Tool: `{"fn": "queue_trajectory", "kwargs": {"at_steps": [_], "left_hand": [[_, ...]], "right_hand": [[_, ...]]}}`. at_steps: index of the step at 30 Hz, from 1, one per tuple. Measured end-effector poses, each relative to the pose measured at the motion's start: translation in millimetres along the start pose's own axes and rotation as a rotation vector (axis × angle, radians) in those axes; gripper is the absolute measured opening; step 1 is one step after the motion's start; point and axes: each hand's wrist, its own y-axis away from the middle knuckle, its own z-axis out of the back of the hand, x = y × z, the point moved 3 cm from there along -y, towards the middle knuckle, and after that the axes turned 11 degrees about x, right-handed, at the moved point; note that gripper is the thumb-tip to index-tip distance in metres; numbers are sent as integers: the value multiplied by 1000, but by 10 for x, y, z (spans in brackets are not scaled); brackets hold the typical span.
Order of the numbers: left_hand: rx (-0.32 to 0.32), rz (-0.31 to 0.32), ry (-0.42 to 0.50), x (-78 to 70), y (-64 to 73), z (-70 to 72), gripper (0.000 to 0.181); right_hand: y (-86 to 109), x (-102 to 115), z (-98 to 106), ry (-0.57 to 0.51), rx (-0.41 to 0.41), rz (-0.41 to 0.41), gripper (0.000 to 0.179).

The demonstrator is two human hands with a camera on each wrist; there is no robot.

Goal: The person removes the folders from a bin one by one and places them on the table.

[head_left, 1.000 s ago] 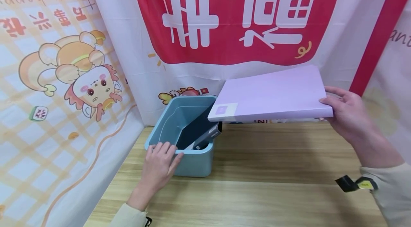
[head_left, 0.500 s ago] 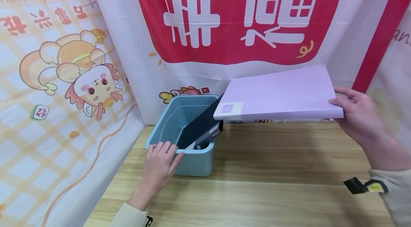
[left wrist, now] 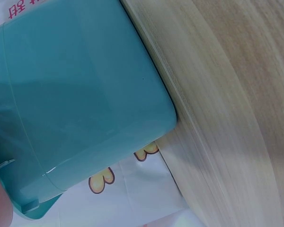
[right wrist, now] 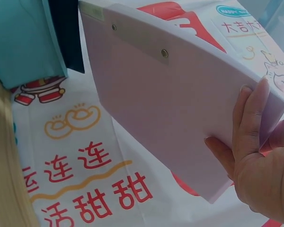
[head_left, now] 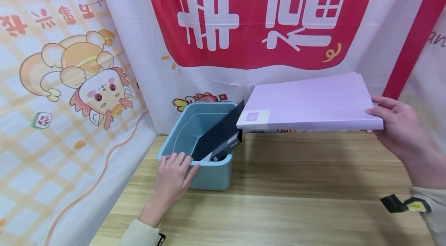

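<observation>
**Wooden table before printed cloth: one lilac folder in hand, one blue bin**

Setting: wood-grain table (head_left: pixel 278 184); behind it, a white cloth (head_left: pixel 209 79) with a large red panel.

Item 1. Folder (head_left: pixel 310 103), lilac, flat, with a thick spine facing the person. Held off the table, to the right of the bin, nearly level. White label (head_left: pixel 253 116) at its near left corner; two metal rivets on the underside, seen from the right wrist. Handling, by judgement: light to moderate in weight, covers stiff with a little flex, surface smooth and perhaps slippery, not fragile. Held at one end, it probably tips at the far end; the spine looks the firmest place to hold, with a second hand under the middle for balance.

Item 2. Bin (head_left: pixel 210 176), blue, probably plastic, standing on the table. Contains a black binder (head_left: pixel 217 134), leaning, its upper part past the right rim; whether one piece or two cannot be told.

Item 3. Right hand (head_left: pixel 404 130): pinches the folder's right end, thumb above, fingers spread beneath.

Item 4. Left hand (head_left: pixel 170 178): fingers hooked over the bin's near rim, thumb set apart on the outer side; how firmly it presses cannot be told.
</observation>
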Motion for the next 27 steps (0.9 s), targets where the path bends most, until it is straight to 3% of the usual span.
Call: {"fn": "queue_trajectory", "kwargs": {"at_steps": [6, 13, 19, 27], "left_hand": [[-1, -5, 2, -3, 19, 3, 35], [3, -3, 3, 0, 19, 9, 34], [12, 3, 3, 5, 9, -1, 35], [-3, -7, 4, -5, 1, 16, 35]], "right_hand": [[7, -18, 57, 33, -2, 1, 63], [50, -34, 137, 23, -11, 20, 52], [63, -36, 173, 113, -38, -17, 62], [73, -155, 199, 136, -43, -77, 69]]}}
